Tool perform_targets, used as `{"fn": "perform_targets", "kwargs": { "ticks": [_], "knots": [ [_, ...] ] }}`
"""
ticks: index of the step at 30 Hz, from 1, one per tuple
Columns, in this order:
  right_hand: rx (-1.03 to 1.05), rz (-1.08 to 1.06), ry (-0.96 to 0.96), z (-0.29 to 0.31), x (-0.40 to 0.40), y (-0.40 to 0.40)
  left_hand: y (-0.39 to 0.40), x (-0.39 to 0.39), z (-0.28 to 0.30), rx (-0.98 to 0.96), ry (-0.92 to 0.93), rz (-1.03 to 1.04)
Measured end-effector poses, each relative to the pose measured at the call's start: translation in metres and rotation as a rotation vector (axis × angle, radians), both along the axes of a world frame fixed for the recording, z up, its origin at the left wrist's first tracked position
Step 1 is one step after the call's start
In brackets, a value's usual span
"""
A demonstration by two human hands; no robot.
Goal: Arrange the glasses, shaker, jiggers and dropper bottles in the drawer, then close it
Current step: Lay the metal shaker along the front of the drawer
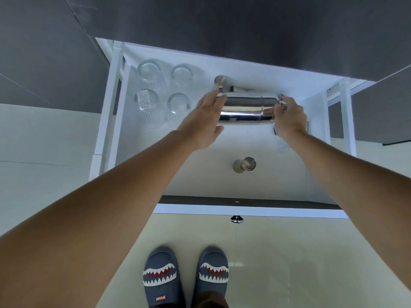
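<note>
Four glasses (163,92) stood arranged at the open drawer (255,185) rear-left; both hands, left (205,121) and right (289,116), gripped the lying shaker (246,110); one jigger (244,164) remained unplaced, closing pending.

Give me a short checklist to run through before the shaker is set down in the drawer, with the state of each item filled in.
1. Both ends of the shaker held: ok, left hand at one end, right hand at the other.
2. Shaker lies level across the drawer: ok.
3. Four glasses grouped at the drawer's left, clear of the shaker: ok.
4. Front jigger clear of the hands: ok.
5. Back jigger clear of the shaker: cannot tell, it sits right behind the left hand.
6. Dropper bottles in place: cannot tell, none plainly visible.
</note>
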State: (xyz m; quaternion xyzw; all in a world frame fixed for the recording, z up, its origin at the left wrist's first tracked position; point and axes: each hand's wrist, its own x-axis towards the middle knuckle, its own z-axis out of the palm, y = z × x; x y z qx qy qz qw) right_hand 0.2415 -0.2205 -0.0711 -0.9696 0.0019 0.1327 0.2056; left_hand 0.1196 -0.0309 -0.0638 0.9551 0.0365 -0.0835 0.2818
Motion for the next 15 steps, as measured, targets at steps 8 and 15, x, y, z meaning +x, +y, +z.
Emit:
{"fn": "perform_targets", "kwargs": {
  "ticks": [8,15],
  "knots": [
    [0.115,0.106,0.082,0.010,0.006,-0.019,-0.015,0.006,0.001,0.275,0.046,0.044],
    [0.177,0.310,0.151,0.012,-0.022,-0.021,-0.012,-0.036,-0.003,0.138,0.025,0.036]
  ]
}}
